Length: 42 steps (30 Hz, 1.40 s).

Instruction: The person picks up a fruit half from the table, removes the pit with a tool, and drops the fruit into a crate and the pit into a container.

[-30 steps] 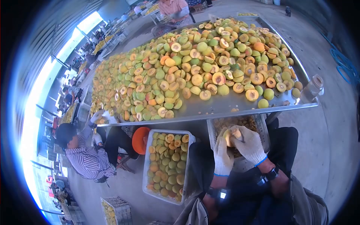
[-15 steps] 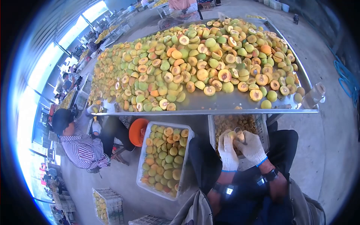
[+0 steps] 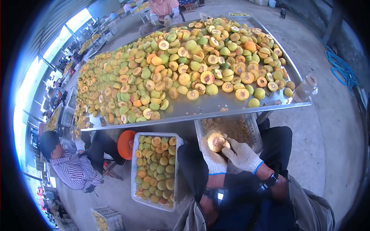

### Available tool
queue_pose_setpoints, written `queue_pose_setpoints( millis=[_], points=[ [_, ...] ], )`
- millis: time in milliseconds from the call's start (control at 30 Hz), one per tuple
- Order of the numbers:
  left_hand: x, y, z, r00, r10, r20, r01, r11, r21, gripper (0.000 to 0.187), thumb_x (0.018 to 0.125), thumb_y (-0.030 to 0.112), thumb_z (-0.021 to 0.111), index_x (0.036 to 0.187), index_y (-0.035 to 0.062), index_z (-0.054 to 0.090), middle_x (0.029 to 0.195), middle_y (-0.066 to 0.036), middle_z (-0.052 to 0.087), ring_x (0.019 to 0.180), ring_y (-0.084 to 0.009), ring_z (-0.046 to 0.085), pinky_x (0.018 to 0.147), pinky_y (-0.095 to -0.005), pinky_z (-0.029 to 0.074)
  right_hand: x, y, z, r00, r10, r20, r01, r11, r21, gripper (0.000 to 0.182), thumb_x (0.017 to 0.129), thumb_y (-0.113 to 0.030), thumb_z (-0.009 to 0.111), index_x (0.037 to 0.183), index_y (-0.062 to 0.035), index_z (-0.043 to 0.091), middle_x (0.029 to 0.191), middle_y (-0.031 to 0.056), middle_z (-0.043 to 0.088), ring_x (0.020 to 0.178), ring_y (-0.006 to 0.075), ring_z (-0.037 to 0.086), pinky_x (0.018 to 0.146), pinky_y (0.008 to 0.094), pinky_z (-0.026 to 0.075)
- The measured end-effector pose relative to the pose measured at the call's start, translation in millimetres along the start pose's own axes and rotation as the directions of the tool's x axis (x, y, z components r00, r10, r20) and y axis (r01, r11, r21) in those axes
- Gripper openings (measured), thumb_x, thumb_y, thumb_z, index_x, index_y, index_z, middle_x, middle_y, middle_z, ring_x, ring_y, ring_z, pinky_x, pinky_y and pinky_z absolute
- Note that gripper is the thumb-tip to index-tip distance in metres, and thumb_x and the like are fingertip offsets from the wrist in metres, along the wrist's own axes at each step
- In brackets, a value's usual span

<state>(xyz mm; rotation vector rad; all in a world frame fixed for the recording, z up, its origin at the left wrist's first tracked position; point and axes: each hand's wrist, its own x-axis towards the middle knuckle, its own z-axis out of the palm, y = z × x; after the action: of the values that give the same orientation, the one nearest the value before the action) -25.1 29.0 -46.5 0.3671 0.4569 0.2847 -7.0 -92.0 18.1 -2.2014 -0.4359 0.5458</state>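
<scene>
My left hand (image 3: 213,159), in a white knitted glove, cups a pale yellow halved fruit, apparently a peach half (image 3: 214,141), cut face up. The gloved right hand (image 3: 243,156) meets it from the right, thumb and fingers pinched together at its cut face. Whatever those fingers hold is hidden. Both hands are over a white plastic crate (image 3: 256,134) between my knees, with brownish pits or scraps (image 3: 235,125) inside. Above them, a metal table (image 3: 181,109) carries a large heap of halved yellow-green fruit (image 3: 154,73).
A crate (image 3: 134,184) of fruit halves stands left of my legs, beside an orange bucket (image 3: 125,145). A co-worker in a striped shirt (image 3: 75,171) sits at the left. A clear plastic container (image 3: 305,88) stands at the table's right corner. Blue hose (image 3: 341,69) lies far right.
The view has shifted, moving the table and crates leftward. My left hand has turned so the fruit's cut face shows; my right hand stays at the fruit.
</scene>
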Motion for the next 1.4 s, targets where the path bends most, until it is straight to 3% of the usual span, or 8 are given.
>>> queue_pose_setpoints(
  millis=[133,233,600,933,1133,1200,1333,1400],
  points=[
    [-5.7,3.6,18.3,0.988,0.107,-0.114,-0.087,0.983,0.163,0.052,0.102,0.046,0.054,0.128,0.0017,0.057,0.107,-0.017,0.064,0.087,-0.0302,0.067,0.084,-0.0436,0.058,3.6,-7.2,1.0,0.999,0.023,0.03,-0.023,1.0,0.008,0.045,0.103,-0.036,0.056,0.129,0.0006,0.058,0.097,0.0324,0.07,0.091,0.0536,0.067,0.082,0.058,0.052],
    [-5.5,3.7,14.0,0.991,0.115,-0.075,-0.107,0.989,0.101,0.049,0.101,0.042,0.054,0.127,0.0002,0.058,0.11,-0.017,0.063,0.09,-0.0323,0.068,0.088,-0.0465,0.059,4.2,-2.8,9.8,0.999,-0.016,-0.036,0.017,0.999,0.038,0.054,0.104,-0.042,0.051,0.138,-0.0002,0.055,0.093,0.0348,0.069,0.087,0.054,0.067,0.081,0.0588,0.053],
    [-4.0,10.3,25.0,0.985,0.056,-0.16,-0.036,0.992,0.123,0.04,0.101,0.036,0.056,0.117,0.0002,0.059,0.109,-0.019,0.064,0.088,-0.0316,0.068,0.077,-0.0464,0.062,4.7,-1.1,6.3,0.998,0.011,0.068,-0.009,1.0,-0.023,0.045,0.104,-0.036,0.055,0.128,0.0026,0.06,0.091,0.0333,0.069,0.086,0.0532,0.067,0.077,0.0563,0.053],
    [-0.8,10.7,21.2,0.988,0.119,-0.104,-0.092,0.968,0.234,0.038,0.104,0.03,0.053,0.117,-0.0038,0.062,0.113,-0.02,0.067,0.092,-0.031,0.069,0.073,-0.0421,0.062,2.4,-2.6,0.4,0.997,-0.036,0.073,0.036,0.999,0.006,0.052,0.105,-0.048,0.049,0.115,-0.0005,0.067,0.085,0.0305,0.069,0.084,0.0504,0.069,0.075,0.0534,0.054],
    [-10.4,21.2,34.9,0.993,0.119,0.004,-0.112,0.923,0.367,0.042,0.104,0.034,0.053,0.109,-0.0056,0.066,0.091,-0.02,0.071,0.071,-0.0283,0.069,0.065,-0.0375,0.06,1.3,1.9,-3.7,0.981,-0.019,0.193,-0.03,0.968,0.248,0.053,0.105,-0.049,0.05,0.119,-0.0025,0.07,0.087,0.0223,0.073,0.077,0.0332,0.073,0.075,0.0412,0.056],
    [-10.5,19.6,32.4,0.986,0.15,0.071,-0.166,0.902,0.399,0.045,0.104,0.036,0.053,0.106,-0.0064,0.067,0.085,-0.02,0.071,0.065,-0.027,0.068,0.061,-0.0357,0.058,-1.8,-3.7,-8.4,0.95,0.092,0.298,-0.206,0.903,0.378,0.044,0.105,-0.043,0.056,0.1,-0.0009,0.07,0.071,0.0127,0.068,0.069,0.0218,0.067,0.067,0.04,0.052],
    [-7.9,20.6,28.6,0.976,0.132,0.173,-0.198,0.866,0.458,0.045,0.104,0.035,0.053,0.105,-0.007,0.068,0.086,-0.02,0.072,0.066,-0.027,0.069,0.059,-0.0359,0.058,-6.0,-1.1,-8.0,0.93,0.129,0.345,-0.253,0.904,0.344,0.047,0.106,-0.045,0.055,0.097,-0.0026,0.07,0.068,0.0055,0.065,0.063,0.0133,0.063,0.059,0.0321,0.048],
    [-4.4,18.6,30.6,0.986,0.131,0.107,-0.166,0.877,0.451,0.045,0.104,0.035,0.053,0.102,-0.0073,0.069,0.085,-0.02,0.072,0.066,-0.0271,0.07,0.059,-0.0354,0.058,-2.5,10.3,7.2,0.992,-0.069,0.109,0.034,0.955,0.296,0.049,0.108,-0.05,0.052,0.091,-0.0066,0.069,0.063,-0.0006,0.059,0.051,0.0088,0.055,0.048,0.0263,0.043]
  ],
)
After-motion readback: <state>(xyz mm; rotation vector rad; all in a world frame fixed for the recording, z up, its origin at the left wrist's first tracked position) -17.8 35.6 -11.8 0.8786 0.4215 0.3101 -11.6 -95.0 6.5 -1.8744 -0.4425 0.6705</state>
